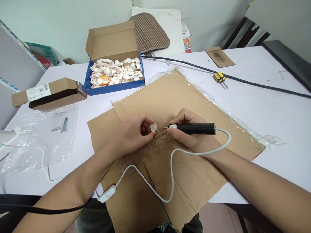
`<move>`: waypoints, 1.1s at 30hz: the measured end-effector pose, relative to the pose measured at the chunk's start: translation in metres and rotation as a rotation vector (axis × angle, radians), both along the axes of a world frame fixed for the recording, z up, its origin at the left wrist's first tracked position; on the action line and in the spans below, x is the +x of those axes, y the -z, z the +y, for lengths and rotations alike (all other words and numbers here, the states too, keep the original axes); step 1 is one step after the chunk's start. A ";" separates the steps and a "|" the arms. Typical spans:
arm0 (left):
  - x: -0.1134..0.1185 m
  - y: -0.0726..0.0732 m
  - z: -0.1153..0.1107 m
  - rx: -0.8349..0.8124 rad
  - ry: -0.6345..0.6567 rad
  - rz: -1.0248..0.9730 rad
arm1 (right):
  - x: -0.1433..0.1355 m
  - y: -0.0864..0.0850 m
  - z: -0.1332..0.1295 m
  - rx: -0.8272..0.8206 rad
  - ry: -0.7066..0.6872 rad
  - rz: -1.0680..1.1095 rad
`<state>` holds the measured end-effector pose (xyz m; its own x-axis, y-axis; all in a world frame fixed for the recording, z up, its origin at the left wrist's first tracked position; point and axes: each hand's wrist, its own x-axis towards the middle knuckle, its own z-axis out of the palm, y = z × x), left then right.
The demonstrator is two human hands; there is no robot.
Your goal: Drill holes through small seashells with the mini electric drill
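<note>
A pale wall (73, 19) at the back, a white table (274, 116) below it, and across the middle a creased cardboard sheet (184, 94) whose near end spills over the table's near edge.

Here's the grip: the left hand (132, 134) has thumb and index finger pinched together on a small white shell (153, 127), held up over the cardboard, most of its face showing. Opposite, the right hand (194, 142) is closed around a black pen-shaped tool (198, 128), fingers near its front end, its thin bit (160, 128) pointing left, right up at the shell; whether it touches, I can't tell.

Over to the containers! Far left of centre, a blue box (116, 88), lid up, loaded with pale shells (118, 71) and one orange piece (105, 78). Left of that, a narrow brown carton (59, 84) gapes along its side, its inside dark.

And the edges: a slim gap between the hands, a white cord (172, 168) looping just in front, white tabletop running right past the cardboard's corner, and on the far right a yellow-handled screwdriver (219, 77) beside a black cable (184, 63).
</note>
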<state>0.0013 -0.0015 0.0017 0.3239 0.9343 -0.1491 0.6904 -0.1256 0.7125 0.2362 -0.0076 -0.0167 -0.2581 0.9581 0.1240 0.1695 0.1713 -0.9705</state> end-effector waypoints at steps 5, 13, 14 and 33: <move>-0.001 0.001 0.000 0.006 0.007 -0.015 | 0.000 0.000 0.001 0.024 -0.004 0.009; 0.000 0.000 0.000 -0.008 -0.009 0.001 | -0.001 -0.001 0.001 0.021 -0.001 -0.015; 0.000 0.000 0.000 -0.008 -0.008 0.000 | -0.001 -0.001 0.001 0.023 -0.003 -0.015; -0.002 0.000 0.000 -0.005 0.004 -0.016 | 0.000 0.001 0.001 0.028 -0.009 0.001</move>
